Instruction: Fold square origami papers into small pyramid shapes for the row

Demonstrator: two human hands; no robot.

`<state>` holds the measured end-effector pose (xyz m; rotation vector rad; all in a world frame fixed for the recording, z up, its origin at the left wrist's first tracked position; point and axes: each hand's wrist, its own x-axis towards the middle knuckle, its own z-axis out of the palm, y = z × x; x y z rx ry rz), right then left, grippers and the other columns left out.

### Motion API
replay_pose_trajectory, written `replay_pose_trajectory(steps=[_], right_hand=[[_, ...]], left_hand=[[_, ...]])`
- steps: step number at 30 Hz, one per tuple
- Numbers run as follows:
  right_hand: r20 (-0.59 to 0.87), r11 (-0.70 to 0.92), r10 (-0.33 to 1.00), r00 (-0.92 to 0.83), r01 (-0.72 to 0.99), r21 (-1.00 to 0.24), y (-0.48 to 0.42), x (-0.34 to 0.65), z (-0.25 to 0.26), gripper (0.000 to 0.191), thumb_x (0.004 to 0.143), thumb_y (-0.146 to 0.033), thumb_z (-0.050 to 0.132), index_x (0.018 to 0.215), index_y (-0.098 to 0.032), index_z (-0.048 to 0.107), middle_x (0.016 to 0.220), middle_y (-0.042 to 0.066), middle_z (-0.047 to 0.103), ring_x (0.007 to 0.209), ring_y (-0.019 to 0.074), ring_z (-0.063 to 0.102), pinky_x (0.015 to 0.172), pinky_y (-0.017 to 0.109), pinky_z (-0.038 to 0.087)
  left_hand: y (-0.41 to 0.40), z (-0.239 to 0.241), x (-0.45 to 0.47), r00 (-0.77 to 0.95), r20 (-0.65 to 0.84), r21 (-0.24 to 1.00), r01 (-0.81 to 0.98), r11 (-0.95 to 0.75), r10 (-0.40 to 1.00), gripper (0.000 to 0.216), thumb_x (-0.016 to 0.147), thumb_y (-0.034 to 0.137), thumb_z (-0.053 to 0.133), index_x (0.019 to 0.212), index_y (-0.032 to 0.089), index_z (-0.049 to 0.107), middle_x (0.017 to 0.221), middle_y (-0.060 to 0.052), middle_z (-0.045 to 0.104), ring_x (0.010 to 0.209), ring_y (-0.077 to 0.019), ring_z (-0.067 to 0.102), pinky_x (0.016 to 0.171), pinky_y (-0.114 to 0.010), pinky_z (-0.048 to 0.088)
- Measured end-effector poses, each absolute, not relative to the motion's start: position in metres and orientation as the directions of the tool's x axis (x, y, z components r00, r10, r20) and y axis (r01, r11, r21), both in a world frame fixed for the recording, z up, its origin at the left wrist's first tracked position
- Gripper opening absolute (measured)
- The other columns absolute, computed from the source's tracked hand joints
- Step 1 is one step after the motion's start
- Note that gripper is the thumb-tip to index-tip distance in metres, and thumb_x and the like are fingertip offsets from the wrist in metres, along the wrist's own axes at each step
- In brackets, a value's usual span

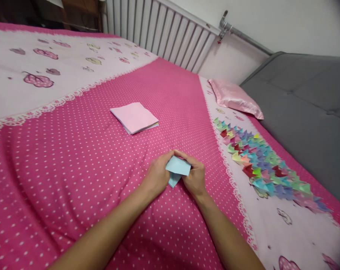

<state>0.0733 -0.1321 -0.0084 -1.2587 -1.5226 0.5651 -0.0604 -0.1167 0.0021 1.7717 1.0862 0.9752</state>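
Note:
Between my two hands is a light blue sheet of origami paper (pixel 178 166), partly folded, with a smaller folded part pointing down beneath the upper layer. My left hand (pixel 158 173) grips its left edge, and my right hand (pixel 196 175) grips its right edge. Both sets of fingers curl round the far side of the paper, where the fingertips are mostly hidden. Beyond my hands, a stack of square paper (pixel 134 117) with a pink sheet on top lies on the bed. Over to the right, several rows of small folded paper pieces (pixel 262 161) in many colours stand close together.
A pink dotted bedspread (pixel 74 168) with lace-edged white bands covers the bed. At the back right lies a pink satin pillow (pixel 235 98) by the grey padded headboard (pixel 304 108). A white radiator (pixel 161 32) runs along the far wall.

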Motion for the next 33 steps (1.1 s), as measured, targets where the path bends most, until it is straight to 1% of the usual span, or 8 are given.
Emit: replay_pose_trajectory(steps=[4,7,11,14,17,20,27,33], right_hand=[[0.420,0.350,0.907,0.037,0.489,-0.799,-0.131,0.076,-0.010,0.042,0.072,-0.007,0.052,0.106,-0.028,0.065,0.108,-0.001,0.066,0.100,0.0175,0.061,0.091,0.034,0.047],[0.390,0.344,0.918,-0.068,0.627,-0.699,-0.129,0.079,-0.012,0.051,0.072,-0.002,0.044,0.112,-0.028,0.061,0.115,-0.001,0.063,0.109,0.0175,0.056,0.098,0.037,0.042],[0.295,0.417,0.907,-0.301,0.742,-0.525,-0.126,0.084,-0.013,0.056,0.075,-0.003,0.040,0.127,-0.023,0.048,0.128,0.004,0.052,0.120,0.0202,0.045,0.103,0.043,0.036],[0.186,0.524,0.844,-0.503,0.701,-0.484,-0.126,0.091,-0.007,0.059,0.081,-0.012,0.041,0.139,-0.019,0.028,0.142,0.006,0.033,0.132,0.0215,0.027,0.109,0.047,0.024],[0.038,0.526,0.797,-0.602,0.663,-0.533,-0.127,0.099,0.000,0.064,0.086,-0.031,0.045,0.142,-0.018,0.015,0.149,0.006,0.014,0.137,0.0225,0.010,0.112,0.047,0.013],[-0.046,0.446,0.822,-0.568,0.690,-0.570,-0.127,0.102,0.001,0.058,0.091,-0.042,0.031,0.142,-0.021,0.012,0.150,0.004,0.008,0.137,0.0198,0.005,0.112,0.045,0.011],[-0.022,0.409,0.897,-0.442,0.846,-0.341,-0.131,0.088,-0.012,0.063,0.090,-0.050,0.025,0.143,-0.018,0.010,0.150,0.006,0.005,0.138,0.0212,0.001,0.111,0.045,0.010],[-0.077,0.375,0.909,-0.409,0.885,-0.275,-0.132,0.087,-0.010,0.069,0.088,-0.054,0.026,0.143,-0.016,0.010,0.150,0.008,0.003,0.137,0.0240,0.001,0.110,0.046,0.012]], left_hand=[[-0.109,0.003,-0.068,0.350,0.230,0.840,0.399,-0.366,0.908,0.042,0.069,0.000,0.040,0.098,0.019,0.064,0.090,-0.002,0.069,0.078,-0.0157,0.062,0.072,-0.026,0.046],[-0.107,0.003,-0.073,0.378,0.266,0.693,0.564,-0.448,0.887,0.033,0.077,0.008,0.042,0.097,0.020,0.064,0.095,-0.004,0.069,0.085,-0.0176,0.062,0.078,-0.029,0.046],[-0.109,0.001,-0.079,0.513,0.244,0.410,0.714,-0.567,0.823,0.033,0.084,0.014,0.036,0.105,0.017,0.061,0.110,-0.008,0.064,0.104,-0.0197,0.057,0.097,-0.035,0.037],[-0.112,-0.002,-0.089,0.586,0.158,0.279,0.745,-0.606,0.794,0.043,0.084,0.016,0.035,0.125,0.011,0.048,0.133,-0.011,0.047,0.126,-0.0228,0.037,0.107,-0.039,0.025],[-0.116,-0.001,-0.098,0.618,0.063,0.283,0.742,-0.608,0.784,0.051,0.087,0.030,0.030,0.134,0.010,0.036,0.142,-0.011,0.032,0.133,-0.0234,0.023,0.110,-0.040,0.017],[-0.118,0.000,-0.100,0.585,0.029,0.313,0.764,-0.564,0.810,0.056,0.090,0.042,0.021,0.135,0.014,0.034,0.143,-0.010,0.029,0.134,-0.0228,0.022,0.109,-0.040,0.017],[-0.122,-0.006,-0.091,0.491,0.098,0.246,0.831,-0.500,0.865,0.051,0.088,0.040,0.030,0.135,0.020,0.036,0.144,-0.011,0.028,0.134,-0.0244,0.021,0.109,-0.040,0.017],[-0.122,-0.009,-0.089,0.473,0.107,0.251,0.838,-0.484,0.875,0.057,0.084,0.045,0.037,0.136,0.025,0.033,0.146,-0.008,0.025,0.135,-0.0257,0.019,0.109,-0.041,0.013]])
